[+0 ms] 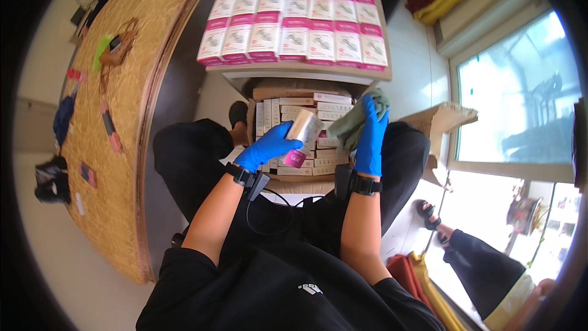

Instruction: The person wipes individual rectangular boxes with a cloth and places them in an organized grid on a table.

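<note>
My left hand [271, 146], in a blue glove, grips a small white and magenta cardboard box [305, 134], tilted over an open carton. In my right hand [373, 138], also blue-gloved, is a bunched grey-green cloth [351, 125], held beside that box at the carton's right side. The open cardboard carton [294, 185] stands between my knees and holds many similar small boxes [296, 171], packed in stacks and rows. Beyond it, rows of white and magenta boxes [294, 42] lie on a small table [303, 70]. My hands and the cloth hide part of the carton's contents.
A long chipboard table [124, 115] runs along the left, with a brown bag [120, 50] on it. At the right are a torn cardboard piece [436, 119] and a glass door [514, 96]. Another person's legs [477, 266] show at the lower right. A black cable [271, 233] hangs near my wrists.
</note>
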The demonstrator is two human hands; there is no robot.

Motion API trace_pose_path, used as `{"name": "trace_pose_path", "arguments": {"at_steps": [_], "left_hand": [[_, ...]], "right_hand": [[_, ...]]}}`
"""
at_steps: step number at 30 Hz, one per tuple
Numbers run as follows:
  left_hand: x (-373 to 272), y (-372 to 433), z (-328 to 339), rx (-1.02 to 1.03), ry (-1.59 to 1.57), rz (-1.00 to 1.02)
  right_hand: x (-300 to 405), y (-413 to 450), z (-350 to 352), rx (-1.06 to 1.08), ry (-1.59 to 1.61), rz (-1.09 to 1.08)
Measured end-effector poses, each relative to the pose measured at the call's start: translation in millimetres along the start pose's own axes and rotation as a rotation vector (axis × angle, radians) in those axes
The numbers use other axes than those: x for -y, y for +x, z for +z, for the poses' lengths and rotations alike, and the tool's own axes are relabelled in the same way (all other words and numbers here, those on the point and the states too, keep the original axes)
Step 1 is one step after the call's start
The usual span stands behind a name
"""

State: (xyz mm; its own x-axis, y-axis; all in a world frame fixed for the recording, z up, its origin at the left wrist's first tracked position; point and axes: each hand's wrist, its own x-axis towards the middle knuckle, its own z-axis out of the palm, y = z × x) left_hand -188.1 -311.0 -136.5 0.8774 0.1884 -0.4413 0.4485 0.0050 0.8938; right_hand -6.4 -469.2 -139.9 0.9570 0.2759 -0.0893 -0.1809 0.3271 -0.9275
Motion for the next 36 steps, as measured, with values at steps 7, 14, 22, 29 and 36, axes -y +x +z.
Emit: {"name": "trace_pose_path", "arguments": {"at_steps": [7, 14, 22, 29, 36], "left_hand": [[56, -25, -20, -0.160, -0.789, 0.116], [41, -6, -14, 0.088, -1.459, 0.150], [27, 2, 7, 0.126, -1.670, 0.129], [29, 7, -15, 0.321, -1.846, 0.399], [11, -36, -11, 0.214, -1.549, 0.263]], "right_hand": [[1, -66, 63, 0.426, -0.273, 0.097], [-4, -118, 132, 0.642, -1.156, -0.457], [3, -71, 151, 0.510, -1.238, -0.518], [26, -122, 151, 0.909, -1.461, -0.488], [38, -64, 167, 0.618, -1.266, -0.565]]}}
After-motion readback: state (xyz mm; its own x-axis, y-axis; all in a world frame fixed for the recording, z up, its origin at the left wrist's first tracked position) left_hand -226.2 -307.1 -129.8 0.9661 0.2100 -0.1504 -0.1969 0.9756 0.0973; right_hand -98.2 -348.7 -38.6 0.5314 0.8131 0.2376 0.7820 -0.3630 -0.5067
